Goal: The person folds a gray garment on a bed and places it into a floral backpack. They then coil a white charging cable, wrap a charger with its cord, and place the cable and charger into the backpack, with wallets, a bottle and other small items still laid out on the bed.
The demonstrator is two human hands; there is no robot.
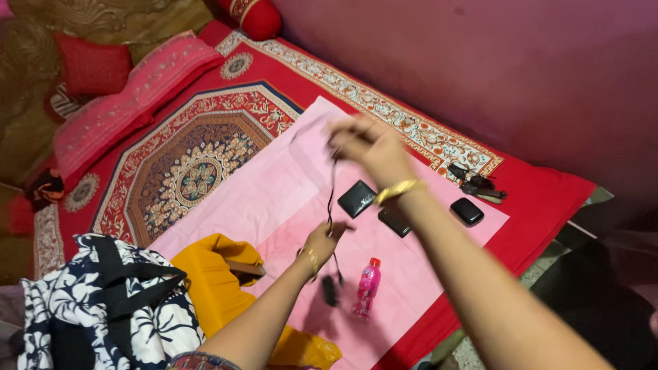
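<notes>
My right hand (367, 149) is raised over the pink cloth (274, 185) and pinches the top end of a thin black cord (332, 195). Lower down, my left hand (325, 240) grips the same cord near its middle. The cord hangs between the two hands, and a small dark piece (330, 290) dangles from its lower end just above the cloth. Both wrists wear gold bangles. A pink bottle with a red cap (367, 288) lies on the cloth right of the dangling end.
A black wallet (357, 199), a second black case (395, 220) and a small black box (467, 210) lie on the pink cloth. Dark keys (476, 183) rest on the red patterned bedspread (185, 157). Yellow fabric (216, 274) and a black-and-white floral bag (103, 301) sit at the near left. Red pillows (130, 96) line the far left.
</notes>
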